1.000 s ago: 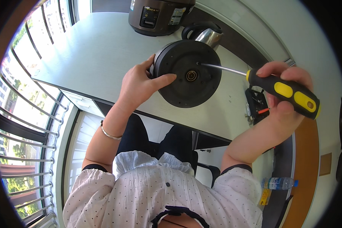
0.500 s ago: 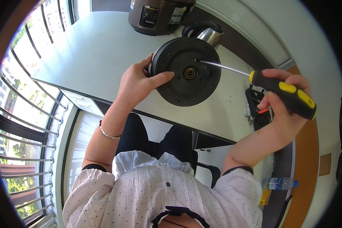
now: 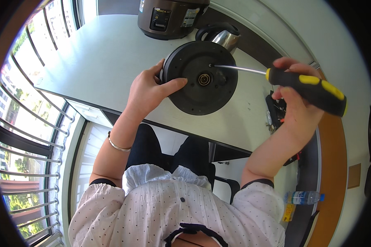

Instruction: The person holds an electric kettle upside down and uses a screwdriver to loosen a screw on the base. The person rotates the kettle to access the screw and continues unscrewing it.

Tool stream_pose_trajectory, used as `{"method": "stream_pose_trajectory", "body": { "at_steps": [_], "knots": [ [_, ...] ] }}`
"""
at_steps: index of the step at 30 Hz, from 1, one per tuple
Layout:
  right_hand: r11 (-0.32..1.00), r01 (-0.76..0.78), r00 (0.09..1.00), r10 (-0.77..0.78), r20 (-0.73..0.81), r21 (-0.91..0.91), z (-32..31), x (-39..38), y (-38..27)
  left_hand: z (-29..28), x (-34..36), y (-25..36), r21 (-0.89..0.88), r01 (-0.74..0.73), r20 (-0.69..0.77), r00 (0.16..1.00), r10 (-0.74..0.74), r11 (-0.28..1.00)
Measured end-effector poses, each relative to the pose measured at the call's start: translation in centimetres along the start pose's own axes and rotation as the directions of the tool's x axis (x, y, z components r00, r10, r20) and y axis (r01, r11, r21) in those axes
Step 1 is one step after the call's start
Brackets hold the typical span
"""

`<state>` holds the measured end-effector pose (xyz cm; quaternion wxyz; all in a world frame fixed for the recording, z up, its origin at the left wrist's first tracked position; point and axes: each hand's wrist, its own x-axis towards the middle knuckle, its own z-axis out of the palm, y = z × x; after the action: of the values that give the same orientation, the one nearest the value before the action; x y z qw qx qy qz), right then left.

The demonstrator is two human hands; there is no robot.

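Observation:
A round black base (image 3: 200, 101) with a brass-coloured ring connector at its centre faces me; it looks like the underside of an electric kettle. My left hand (image 3: 148, 88) grips its left rim, thumb lying across the black face and fingers behind. From the right, my right hand (image 3: 301, 109) holds a screwdriver (image 3: 317, 88) by its thick black-and-yellow handle, between thumb and fingers. The steel shaft runs nearly level to the left. Its tip sits at a small screw hole (image 3: 210, 65) above the central ring. Whether a screw is in there is too small to tell.
A dark brown cooker (image 3: 169, 20) stands at the table's far side. Behind the base show a black handle and a shiny metal part (image 3: 226, 39). Black tools (image 3: 274, 109) lie at the table's right, partly behind my right arm. A water bottle (image 3: 303, 198) is at lower right.
My right hand has shifted left and slightly up, its fingers re-placed around the handle, which now lies more level. The tip stays at the same hole. My left hand keeps its hold.

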<state>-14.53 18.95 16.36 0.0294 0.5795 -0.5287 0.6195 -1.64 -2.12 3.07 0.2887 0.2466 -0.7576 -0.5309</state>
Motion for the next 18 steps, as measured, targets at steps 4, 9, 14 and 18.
{"method": "stream_pose_trajectory", "body": {
  "at_steps": [4, 9, 14, 18],
  "knots": [
    [0.997, 0.043, 0.996, -0.038, 0.075, -0.062, -0.4, -0.4, -0.6, 0.1, 0.0, 0.0, 0.003, -0.007, 0.004, 1.000, 0.007, 1.000],
    [0.952, 0.114, 0.959, -0.180, -0.218, -0.283, 1.9, -1.0, 0.0, 0.2, -0.1, 0.3, 0.029, -0.015, 0.005, 1.000, 0.015, 0.999],
    [0.999, 0.040, 0.974, -0.047, -0.220, -0.037, 2.0, -0.6, 0.0, 0.1, -0.1, 0.5, -0.005, -0.016, 0.017, 1.000, 0.016, 1.000],
    [0.999, -0.040, 0.991, 0.037, -0.126, -0.023, 1.2, -0.5, -0.2, 0.0, -0.1, 0.1, -0.038, -0.013, 0.008, 1.000, 0.013, 0.999]
  ]
}}
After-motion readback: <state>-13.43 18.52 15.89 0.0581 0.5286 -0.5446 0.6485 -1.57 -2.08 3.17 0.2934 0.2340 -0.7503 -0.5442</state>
